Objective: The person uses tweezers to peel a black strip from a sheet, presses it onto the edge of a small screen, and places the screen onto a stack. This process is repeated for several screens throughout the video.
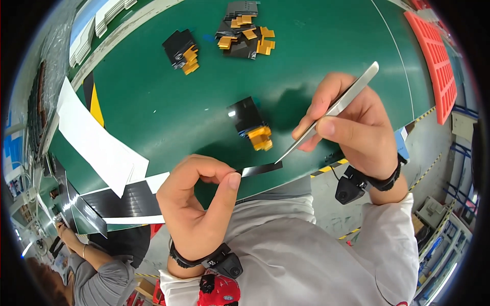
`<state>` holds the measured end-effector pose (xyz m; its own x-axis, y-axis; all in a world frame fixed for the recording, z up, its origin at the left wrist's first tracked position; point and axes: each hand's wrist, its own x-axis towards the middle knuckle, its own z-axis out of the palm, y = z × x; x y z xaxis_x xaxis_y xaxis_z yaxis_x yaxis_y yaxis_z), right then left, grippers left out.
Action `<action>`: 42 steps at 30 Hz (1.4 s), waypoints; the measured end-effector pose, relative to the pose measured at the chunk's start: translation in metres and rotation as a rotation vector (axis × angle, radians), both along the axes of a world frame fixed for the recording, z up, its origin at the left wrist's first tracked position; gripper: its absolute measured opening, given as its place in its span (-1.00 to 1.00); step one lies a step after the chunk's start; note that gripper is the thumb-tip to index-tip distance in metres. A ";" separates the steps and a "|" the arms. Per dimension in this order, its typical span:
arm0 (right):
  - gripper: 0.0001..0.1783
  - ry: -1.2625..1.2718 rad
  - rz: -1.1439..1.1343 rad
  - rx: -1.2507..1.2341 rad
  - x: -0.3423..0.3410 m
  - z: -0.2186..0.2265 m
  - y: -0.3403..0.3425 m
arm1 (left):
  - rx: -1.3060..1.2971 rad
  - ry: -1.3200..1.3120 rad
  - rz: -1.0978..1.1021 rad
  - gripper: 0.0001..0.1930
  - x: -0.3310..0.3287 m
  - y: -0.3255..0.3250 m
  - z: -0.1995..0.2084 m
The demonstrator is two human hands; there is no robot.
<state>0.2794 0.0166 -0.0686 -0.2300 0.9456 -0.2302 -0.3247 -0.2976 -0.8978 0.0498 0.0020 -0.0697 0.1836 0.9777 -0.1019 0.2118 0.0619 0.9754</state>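
Observation:
Between thumb and index finger, my left hand pinches one end of a thin black strip, which stretches to the right over the table's near edge. My right hand grips a pair of silver tweezers like a pen. The tweezer tips meet the strip's right end; whether they clamp it or only touch it I cannot tell. Just beyond the strip lies a small stack of dark panels with gold flex tails, apart from both hands.
Farther off on the green table lie a small panel stack and a larger panel pile. White sheets and a black sheet spread at left. A red slotted tray stands at right. Another person sits at lower left.

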 end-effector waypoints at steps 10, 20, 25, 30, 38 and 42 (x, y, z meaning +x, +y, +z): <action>-0.86 -0.068 0.179 -0.098 0.004 -0.007 0.054 | -0.314 -0.119 0.121 -0.94 0.012 0.013 -0.003; -0.84 -0.056 0.143 -0.122 0.005 -0.016 0.057 | -0.351 -0.120 0.109 -0.92 0.012 0.022 -0.007; -0.83 -0.072 0.110 -0.127 0.002 -0.017 0.054 | -0.374 -0.088 0.074 -0.92 0.010 0.025 -0.009; -0.82 -0.066 0.083 -0.127 0.001 -0.018 0.053 | -0.355 -0.075 0.056 -0.92 0.010 0.025 -0.011; -0.83 -0.067 0.090 -0.102 0.001 -0.018 0.054 | -0.351 -0.035 0.083 -0.92 0.012 0.026 -0.009; -0.83 -0.080 0.104 -0.113 0.003 -0.019 0.054 | -0.357 -0.019 0.082 -0.92 0.013 0.027 -0.010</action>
